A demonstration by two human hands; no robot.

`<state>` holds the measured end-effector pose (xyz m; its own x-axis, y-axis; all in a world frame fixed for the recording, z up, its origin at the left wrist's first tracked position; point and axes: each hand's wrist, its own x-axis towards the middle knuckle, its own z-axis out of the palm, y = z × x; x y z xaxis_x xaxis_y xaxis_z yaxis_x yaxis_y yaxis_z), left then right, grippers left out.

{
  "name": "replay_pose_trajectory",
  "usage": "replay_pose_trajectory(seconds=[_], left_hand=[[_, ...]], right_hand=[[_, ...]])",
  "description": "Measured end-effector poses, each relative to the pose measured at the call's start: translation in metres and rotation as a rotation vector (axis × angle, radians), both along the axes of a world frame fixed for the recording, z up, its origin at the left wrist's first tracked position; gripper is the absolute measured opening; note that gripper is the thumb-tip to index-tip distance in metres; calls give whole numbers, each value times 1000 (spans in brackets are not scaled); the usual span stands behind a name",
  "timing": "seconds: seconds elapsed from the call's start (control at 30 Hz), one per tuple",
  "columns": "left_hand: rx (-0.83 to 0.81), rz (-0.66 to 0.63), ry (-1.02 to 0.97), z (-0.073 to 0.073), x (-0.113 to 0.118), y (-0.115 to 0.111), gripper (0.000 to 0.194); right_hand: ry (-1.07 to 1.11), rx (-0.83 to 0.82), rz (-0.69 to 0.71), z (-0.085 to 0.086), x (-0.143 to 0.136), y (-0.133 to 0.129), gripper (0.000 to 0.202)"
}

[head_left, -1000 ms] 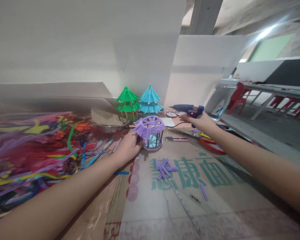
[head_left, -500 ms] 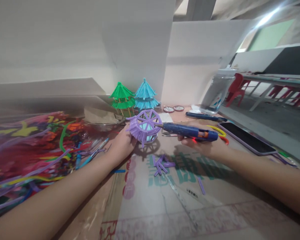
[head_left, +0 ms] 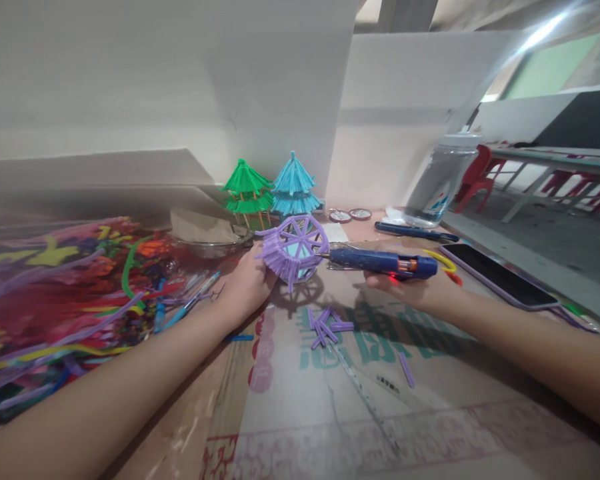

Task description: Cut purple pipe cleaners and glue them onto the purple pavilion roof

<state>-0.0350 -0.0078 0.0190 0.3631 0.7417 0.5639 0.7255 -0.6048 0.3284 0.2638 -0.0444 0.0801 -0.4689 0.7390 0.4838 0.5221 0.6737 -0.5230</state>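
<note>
My left hand (head_left: 253, 279) is closed on the left side of a purple pipe-cleaner model (head_left: 279, 263), with a spoked wheel-like face and a fringed side, held above the cardboard. Its fingers are partly hidden behind the model. My right hand (head_left: 420, 290) grips a dark blue hot glue gun (head_left: 363, 260), a small red light glowing on its underside. The gun's nozzle points left and meets or overlaps the right rim of the model; actual contact I cannot tell. Below lie several short purple pipe-cleaner pieces (head_left: 325, 328), and one more purple piece (head_left: 407, 371) to the right.
Green (head_left: 247, 179) and blue (head_left: 293, 175) tiered-roof models stand behind. Colourful pipe cleaners (head_left: 80, 300) are heaped at left beside a bowl (head_left: 207, 248). At right are a phone (head_left: 497, 277), a dark blue elongated tool (head_left: 415, 231) and a clear bottle (head_left: 443, 180).
The view has shifted slightly, so everything appears a little further right. Both hands keep their holds, and the nozzle stays at the model's right rim.
</note>
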Motion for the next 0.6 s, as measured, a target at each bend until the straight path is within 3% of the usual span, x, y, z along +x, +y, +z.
replay_pose_trajectory(seconds=[0.6], left_hand=[[44,33,10,-6,-1,3,39]], right_hand=[[-15,-8,-5,-7,3,3,33]])
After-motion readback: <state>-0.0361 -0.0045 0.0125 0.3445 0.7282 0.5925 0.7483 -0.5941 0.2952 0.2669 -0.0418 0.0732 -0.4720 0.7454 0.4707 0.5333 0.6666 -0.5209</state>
